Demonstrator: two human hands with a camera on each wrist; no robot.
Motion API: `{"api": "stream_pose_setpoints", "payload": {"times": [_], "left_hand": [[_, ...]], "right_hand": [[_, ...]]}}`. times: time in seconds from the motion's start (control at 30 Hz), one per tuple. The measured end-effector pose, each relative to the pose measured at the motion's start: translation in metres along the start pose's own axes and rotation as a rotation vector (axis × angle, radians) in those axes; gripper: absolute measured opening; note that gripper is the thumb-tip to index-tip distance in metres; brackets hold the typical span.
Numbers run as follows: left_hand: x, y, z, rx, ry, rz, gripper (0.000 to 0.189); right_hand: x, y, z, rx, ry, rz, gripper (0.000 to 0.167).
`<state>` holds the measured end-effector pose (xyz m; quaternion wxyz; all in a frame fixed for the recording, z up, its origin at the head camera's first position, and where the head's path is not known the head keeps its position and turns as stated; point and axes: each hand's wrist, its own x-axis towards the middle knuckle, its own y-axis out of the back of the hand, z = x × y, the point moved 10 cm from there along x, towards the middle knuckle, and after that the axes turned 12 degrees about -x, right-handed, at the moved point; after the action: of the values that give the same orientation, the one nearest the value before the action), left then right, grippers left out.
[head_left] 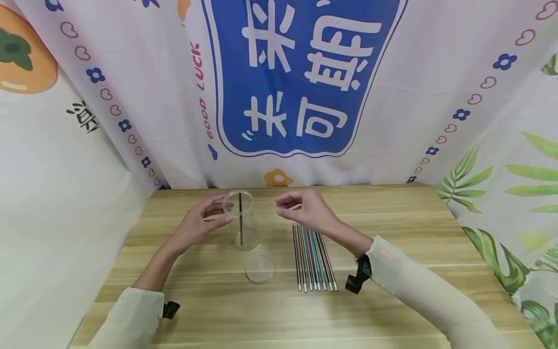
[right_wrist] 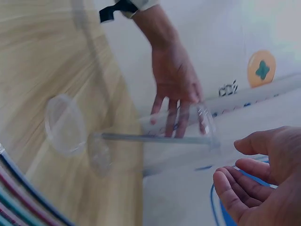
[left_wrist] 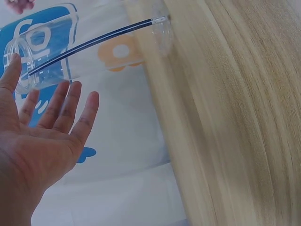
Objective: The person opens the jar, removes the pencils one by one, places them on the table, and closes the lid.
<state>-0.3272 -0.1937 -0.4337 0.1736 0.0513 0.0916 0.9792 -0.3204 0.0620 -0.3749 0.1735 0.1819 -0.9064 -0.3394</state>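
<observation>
A tall clear plastic jar (head_left: 251, 228) stands upright on the table with its mouth uncovered. One dark pencil (left_wrist: 94, 41) is inside it, its silver ferrule end at the base. Beside the jar's upper part is my left hand (head_left: 196, 225), fingers spread and thumb near the rim. My right hand (head_left: 311, 211) hovers right of the jar, fingers loosely bent with nothing between them. Below that hand, a row of striped pencils (head_left: 311, 261) in several colours lies side by side, ferrule ends toward me. A round clear lid (head_left: 260, 268) rests flat in front of the jar.
The wooden table (head_left: 209, 310) ends at the back against a printed cloth (head_left: 174, 97) with a blue panel. Similar patterned cloth hangs on both sides. Each wrist carries a small black camera mount (head_left: 359, 275).
</observation>
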Motion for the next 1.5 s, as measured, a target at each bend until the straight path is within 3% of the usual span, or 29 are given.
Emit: {"api": "stream_pose_setpoints", "payload": {"times": [0.23,0.53,0.97,1.5], "left_hand": [[0.000,0.000,-0.002,-0.013,0.002,-0.003,0.066],[0.001,0.000,-0.001,-0.028,0.003,0.000,0.065],[-0.001,0.001,-0.001,-0.011,0.015,-0.006,0.066],[-0.001,-0.001,0.001,-0.009,0.007,-0.006,0.067]], "right_hand": [[0.011,-0.001,-0.029,-0.001,0.046,-0.002,0.023],[0.030,-0.009,-0.050,0.022,0.069,-0.020,0.031],[0.048,-0.027,-0.066,0.021,0.052,-0.076,0.038],[0.056,-0.041,-0.072,-0.080,-0.019,-0.115,0.046]]}}
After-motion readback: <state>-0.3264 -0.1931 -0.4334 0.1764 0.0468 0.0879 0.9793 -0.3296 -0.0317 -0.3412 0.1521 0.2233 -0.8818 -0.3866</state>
